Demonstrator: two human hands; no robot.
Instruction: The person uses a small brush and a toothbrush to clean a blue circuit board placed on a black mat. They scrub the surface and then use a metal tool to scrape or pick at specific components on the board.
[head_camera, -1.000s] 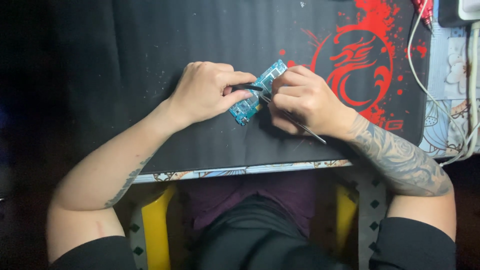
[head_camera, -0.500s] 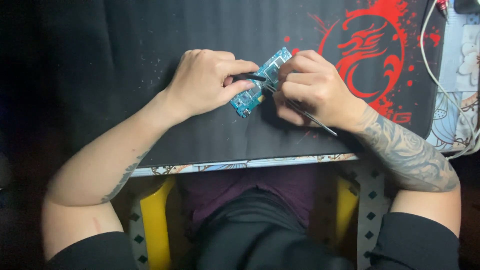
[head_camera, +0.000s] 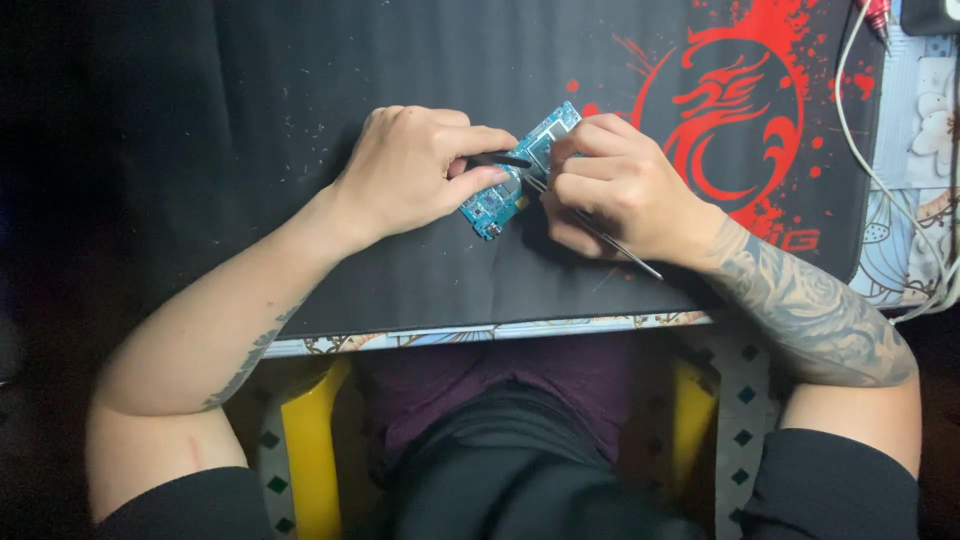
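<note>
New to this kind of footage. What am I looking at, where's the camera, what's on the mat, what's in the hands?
There is no machine here: a person works with two bare hands. The single view comes from a camera worn on the person's head, looking straight down, so the forearms enter from the bottom and the lap and a yellow chair show below the table edge.

The surface is a black desk mat with a red dragon print at the right. White cables run along the far right edge.

The left hand steadies a small blue-green circuit board on the mat and pinches a slim black tool across it. The right hand holds a thin metal tool, probably tweezers or a probe, whose tip meets the board.
</note>
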